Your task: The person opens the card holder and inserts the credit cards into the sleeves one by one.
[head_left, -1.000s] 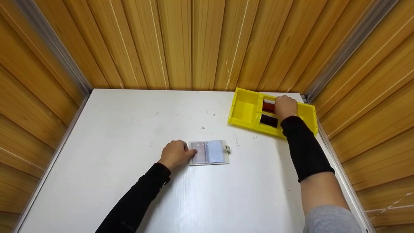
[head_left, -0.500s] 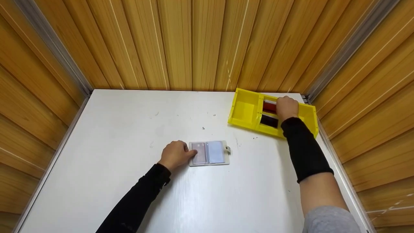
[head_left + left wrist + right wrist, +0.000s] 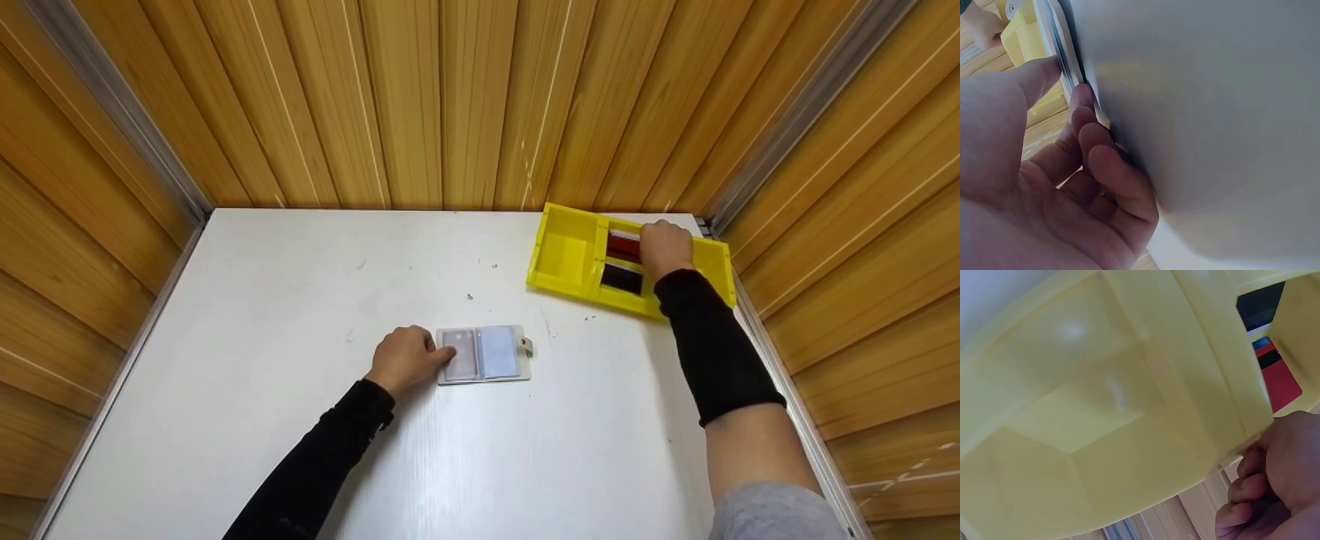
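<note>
- Head view, far left: wood-look wall panels (image 3: pixel 75 247) rise beside the white tabletop (image 3: pixel 285 300).
- Next comes a black sleeve (image 3: pixel 322 450), leading to the left hand (image 3: pixel 405 358), which pinches the left edge of an open snap-strap card holder (image 3: pixel 501 352), the thumb lying over a clear pocket.
- That holder lies near the middle of the tabletop, spread flat. Its left pocket shows a pale card (image 3: pixel 462 352) with small marks too tiny to read; its right pocket looks bluish. The strap (image 3: pixel 526 346) sticks out on the right.
- Farther right, a yellow divided tray (image 3: pixel 538 251) sits near the back wall. Its middle section holds a red card (image 3: pixel 622 246) and, nearer the person, a dark card-like rectangle (image 3: pixel 622 277).
- The right hand (image 3: pixel 666 249) is at the tray's far rim, fingers curled; whether they grip the rim or something else, I cannot tell.
- Left wrist view adds the underside of the left grip: fingertips meet the holder's edge opposite the thumb.
- Right wrist view alone shows the red card's black stripe and blue corner, plus curled fingers beside the tray's wall; any lettering there is unreadable.
</note>
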Motion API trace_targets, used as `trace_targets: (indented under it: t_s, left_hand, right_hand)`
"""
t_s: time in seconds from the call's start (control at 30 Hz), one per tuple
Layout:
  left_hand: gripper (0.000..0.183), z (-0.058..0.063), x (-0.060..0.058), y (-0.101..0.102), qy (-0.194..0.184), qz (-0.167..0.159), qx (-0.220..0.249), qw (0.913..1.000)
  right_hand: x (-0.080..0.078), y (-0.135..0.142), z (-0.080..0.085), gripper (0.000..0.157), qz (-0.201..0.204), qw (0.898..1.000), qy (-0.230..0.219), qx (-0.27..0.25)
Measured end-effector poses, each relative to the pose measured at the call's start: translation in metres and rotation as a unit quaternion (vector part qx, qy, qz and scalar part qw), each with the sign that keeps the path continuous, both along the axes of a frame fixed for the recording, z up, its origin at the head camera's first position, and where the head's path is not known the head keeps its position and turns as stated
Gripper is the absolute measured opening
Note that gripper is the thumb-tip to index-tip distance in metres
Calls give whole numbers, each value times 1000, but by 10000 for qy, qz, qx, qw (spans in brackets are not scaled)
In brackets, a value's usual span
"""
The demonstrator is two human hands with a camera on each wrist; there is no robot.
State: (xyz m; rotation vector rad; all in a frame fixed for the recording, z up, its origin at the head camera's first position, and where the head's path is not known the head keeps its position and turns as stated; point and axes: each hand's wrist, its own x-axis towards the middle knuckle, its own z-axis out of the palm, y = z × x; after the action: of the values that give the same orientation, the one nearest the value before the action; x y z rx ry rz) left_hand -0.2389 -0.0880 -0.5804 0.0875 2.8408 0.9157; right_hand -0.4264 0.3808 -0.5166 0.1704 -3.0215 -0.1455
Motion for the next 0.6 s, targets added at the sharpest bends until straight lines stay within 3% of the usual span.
trace_targets:
  t_s: [0.27, 0.6]
  left_hand:
    - [44, -2, 0, 0, 0, 2, -44, 10000]
    - [43, -2, 1, -1, -30, 55, -47, 10000]
  right_hand:
    - [0, -2, 13, 23, 184, 9969, -726, 242]
    - [4, -2, 30, 18, 486, 9931, -1065, -16]
